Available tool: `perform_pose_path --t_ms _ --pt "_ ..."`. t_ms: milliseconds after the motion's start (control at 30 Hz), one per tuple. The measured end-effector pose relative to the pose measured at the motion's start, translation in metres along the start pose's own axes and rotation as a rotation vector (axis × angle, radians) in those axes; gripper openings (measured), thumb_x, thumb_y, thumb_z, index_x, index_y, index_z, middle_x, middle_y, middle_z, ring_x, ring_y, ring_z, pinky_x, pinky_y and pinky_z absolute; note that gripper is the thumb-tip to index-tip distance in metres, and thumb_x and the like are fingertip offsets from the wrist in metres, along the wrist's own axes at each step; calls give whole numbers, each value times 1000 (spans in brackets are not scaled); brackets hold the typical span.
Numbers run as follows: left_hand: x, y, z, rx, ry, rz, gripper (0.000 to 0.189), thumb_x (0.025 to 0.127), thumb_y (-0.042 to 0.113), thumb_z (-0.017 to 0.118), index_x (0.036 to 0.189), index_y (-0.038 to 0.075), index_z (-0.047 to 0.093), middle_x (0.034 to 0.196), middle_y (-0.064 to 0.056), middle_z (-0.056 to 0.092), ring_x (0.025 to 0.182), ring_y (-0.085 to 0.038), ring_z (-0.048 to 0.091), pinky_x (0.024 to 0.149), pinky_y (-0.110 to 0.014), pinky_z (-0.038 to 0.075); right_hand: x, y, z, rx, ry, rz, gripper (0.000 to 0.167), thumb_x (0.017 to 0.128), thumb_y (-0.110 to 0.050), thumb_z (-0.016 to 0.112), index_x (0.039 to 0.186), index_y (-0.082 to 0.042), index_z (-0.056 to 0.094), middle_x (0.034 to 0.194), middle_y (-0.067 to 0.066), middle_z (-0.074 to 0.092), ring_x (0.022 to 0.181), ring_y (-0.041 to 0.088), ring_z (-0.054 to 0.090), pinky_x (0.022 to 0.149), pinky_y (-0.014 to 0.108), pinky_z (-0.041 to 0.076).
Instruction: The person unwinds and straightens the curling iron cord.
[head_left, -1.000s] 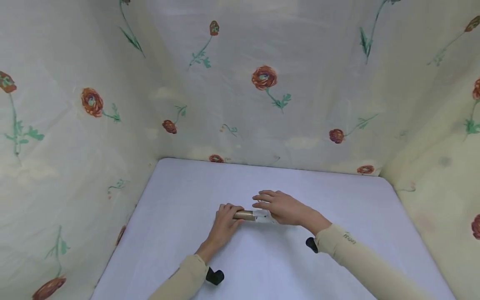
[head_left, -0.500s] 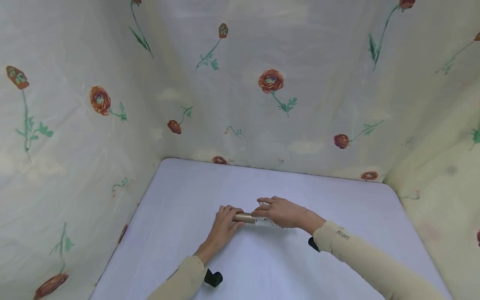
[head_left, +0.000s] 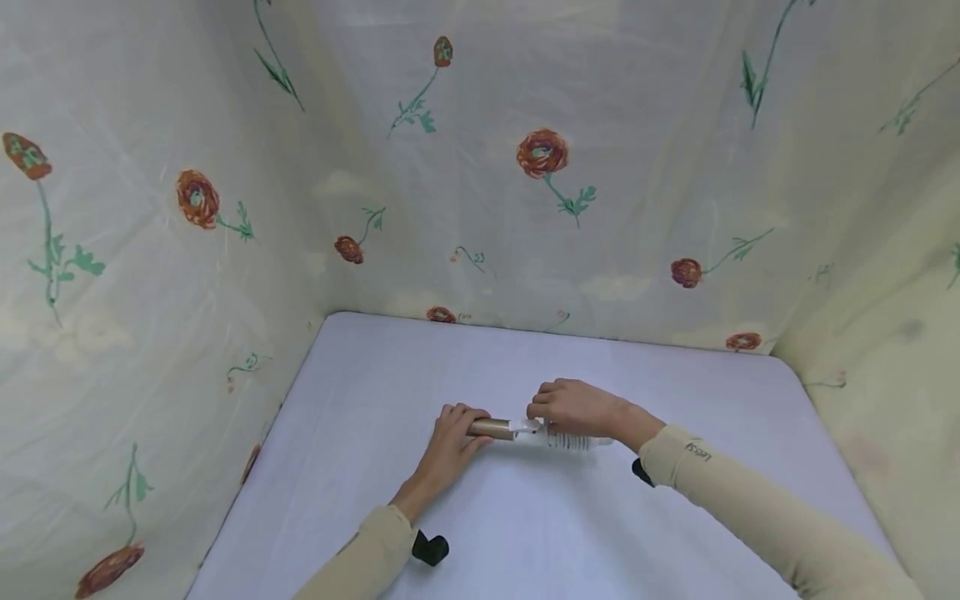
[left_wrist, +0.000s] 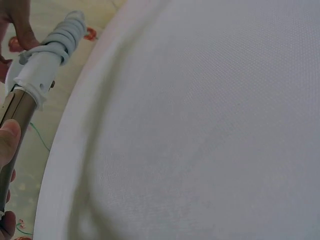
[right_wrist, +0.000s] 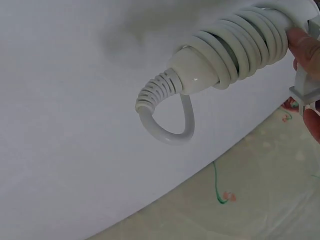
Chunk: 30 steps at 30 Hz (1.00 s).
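Observation:
A curling iron with a bronze barrel (head_left: 492, 429) lies crosswise between my hands, its pale cord (right_wrist: 240, 47) wound in several coils round the white handle (left_wrist: 37, 72). My left hand (head_left: 450, 437) grips the barrel, thumb along its side in the left wrist view. My right hand (head_left: 577, 406) is at the handle, its thumb (right_wrist: 306, 50) against the last coil near the barrel. Between that thumb and the fingers sits a white angular piece (right_wrist: 302, 90); whether it is a plug or the clamp lever I cannot tell. A cord loop (right_wrist: 167, 135) hangs off the handle's end.
A white-covered table (head_left: 525, 533) lies beneath both hands. Flower-printed curtains (head_left: 465, 183) enclose its back and sides. A black wrist mount (head_left: 430, 549) shows under the left sleeve, another (head_left: 642, 472) under the right.
My right hand dipped onto the handle near the barrel, then moved up and right, leaving the coiled cord more exposed. The left hand keeps its grip on the barrel.

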<state>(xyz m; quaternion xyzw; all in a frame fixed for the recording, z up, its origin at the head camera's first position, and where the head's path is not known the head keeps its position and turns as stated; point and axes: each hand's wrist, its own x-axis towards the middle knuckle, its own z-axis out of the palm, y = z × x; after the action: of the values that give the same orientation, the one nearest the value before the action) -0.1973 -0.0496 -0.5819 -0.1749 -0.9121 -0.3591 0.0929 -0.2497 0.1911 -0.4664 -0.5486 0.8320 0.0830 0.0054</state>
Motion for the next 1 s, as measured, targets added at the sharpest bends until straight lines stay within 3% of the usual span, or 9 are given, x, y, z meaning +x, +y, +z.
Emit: perform_pose_path --t_ms 167,333,500,800,1000 --pt "1 0 0 -26 18 0 36 86 39 64 116 22 60 108 5 60 99 -11 45 83 -30 41 -2 5 -1 14 35 8 20 81 -24 75 96 -18 63 94 -7 67 89 13 58 80 32 48" --pt "3 -1 0 -54 32 -38 36 85 37 66 117 22 60 109 5 59 100 -11 44 83 -30 43 -5 10 -2 255 38 115 16 80 -20 76 92 -18 67 90 -9 66 85 9 51 79 31 46" --pt "4 1 -2 -74 55 -64 36 85 33 68 117 19 61 108 3 59 100 -13 45 82 -32 45 -7 14 0 409 71 134 12 81 -19 76 92 -17 71 90 -8 67 85 9 51 76 28 47" --pt "7 6 -5 -85 86 -72 36 84 30 69 117 17 63 106 1 59 97 -14 44 81 -32 44 -15 11 1 439 118 248 18 81 -29 74 93 -16 72 89 -9 66 83 7 52 73 25 47" --pt "14 9 -9 -92 140 -51 36 82 24 73 116 18 65 105 -1 60 97 -16 45 81 -34 44 -21 0 -2 388 233 337 15 81 -28 75 90 -16 72 88 -8 67 79 8 54 72 28 45"
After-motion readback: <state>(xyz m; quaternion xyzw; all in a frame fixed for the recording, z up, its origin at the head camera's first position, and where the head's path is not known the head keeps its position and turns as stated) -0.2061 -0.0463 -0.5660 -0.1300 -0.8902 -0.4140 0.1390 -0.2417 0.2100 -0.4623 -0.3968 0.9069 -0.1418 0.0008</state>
